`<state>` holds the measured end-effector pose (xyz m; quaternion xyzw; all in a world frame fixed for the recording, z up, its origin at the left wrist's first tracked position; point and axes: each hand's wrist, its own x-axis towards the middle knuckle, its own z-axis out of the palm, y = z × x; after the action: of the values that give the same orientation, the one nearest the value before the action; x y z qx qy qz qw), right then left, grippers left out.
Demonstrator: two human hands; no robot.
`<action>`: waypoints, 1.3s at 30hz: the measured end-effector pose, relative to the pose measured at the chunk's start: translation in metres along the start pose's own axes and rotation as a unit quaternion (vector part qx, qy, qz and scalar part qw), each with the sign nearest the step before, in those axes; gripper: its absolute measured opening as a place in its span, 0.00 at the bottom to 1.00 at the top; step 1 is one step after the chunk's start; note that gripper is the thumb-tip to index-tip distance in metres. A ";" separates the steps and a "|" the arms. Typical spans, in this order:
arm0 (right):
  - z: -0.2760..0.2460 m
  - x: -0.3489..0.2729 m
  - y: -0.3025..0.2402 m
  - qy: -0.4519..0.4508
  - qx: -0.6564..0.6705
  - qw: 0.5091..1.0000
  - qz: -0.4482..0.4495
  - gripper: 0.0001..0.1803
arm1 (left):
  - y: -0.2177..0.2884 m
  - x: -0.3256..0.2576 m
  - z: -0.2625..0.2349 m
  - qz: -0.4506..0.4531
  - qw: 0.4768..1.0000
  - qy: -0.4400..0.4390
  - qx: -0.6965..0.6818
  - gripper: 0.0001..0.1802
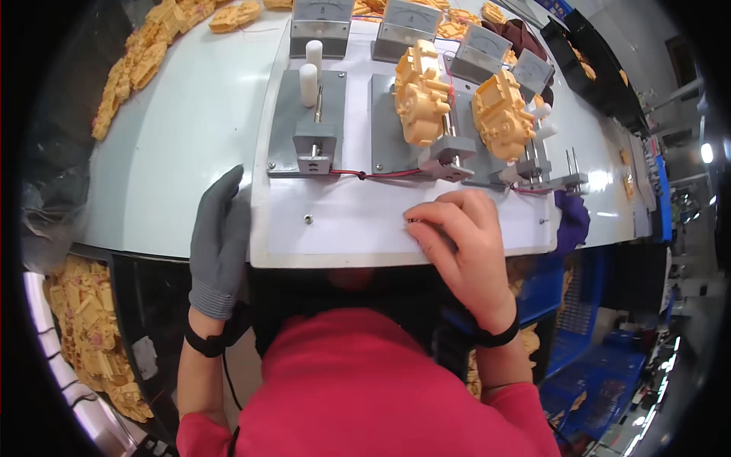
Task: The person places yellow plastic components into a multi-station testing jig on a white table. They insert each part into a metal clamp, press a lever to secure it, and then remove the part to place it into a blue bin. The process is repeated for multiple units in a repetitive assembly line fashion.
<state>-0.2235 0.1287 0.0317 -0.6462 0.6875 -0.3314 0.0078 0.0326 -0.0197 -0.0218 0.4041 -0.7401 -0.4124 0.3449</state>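
My left hand (218,236), in a grey knit glove, rests with straight fingers along the left edge of a white board (358,247). Nothing shows in it. My bare right hand (468,236) is over the right half of the board, thumb and index finger pinched at a tiny dark thing too small to name. Beyond my hands stand grey test fixtures with metal clamps and white posts; the left fixture (285,122) carries no part. Yellow plastic housings sit on the middle one (420,103) and the right one (502,118).
Analogue panel meters (322,23) line the board's far side. A red and black wire (381,174) joins the fixtures. More yellow housings (145,57) lie at the far left and in a bin (87,320) below. A purple-gloved hand (571,221) is at the right, near blue crates (594,373).
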 end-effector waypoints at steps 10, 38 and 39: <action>0.009 0.002 -0.001 0.017 0.000 0.999 0.033 0.07 | -0.018 0.001 0.017 0.105 0.950 0.043 0.292 0.20; 0.013 -0.003 0.000 0.041 -0.048 0.998 -0.003 0.12 | -0.015 0.002 0.019 0.112 0.949 0.062 0.288 0.18; 0.013 -0.003 0.000 0.041 -0.048 0.998 -0.008 0.12 | -0.014 0.002 0.019 0.112 0.950 0.061 0.285 0.18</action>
<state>-0.2174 0.1254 0.0204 -0.6369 0.6973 -0.3243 -0.0545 0.0199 -0.0200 -0.0418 0.4245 -0.8447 -0.1173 0.3042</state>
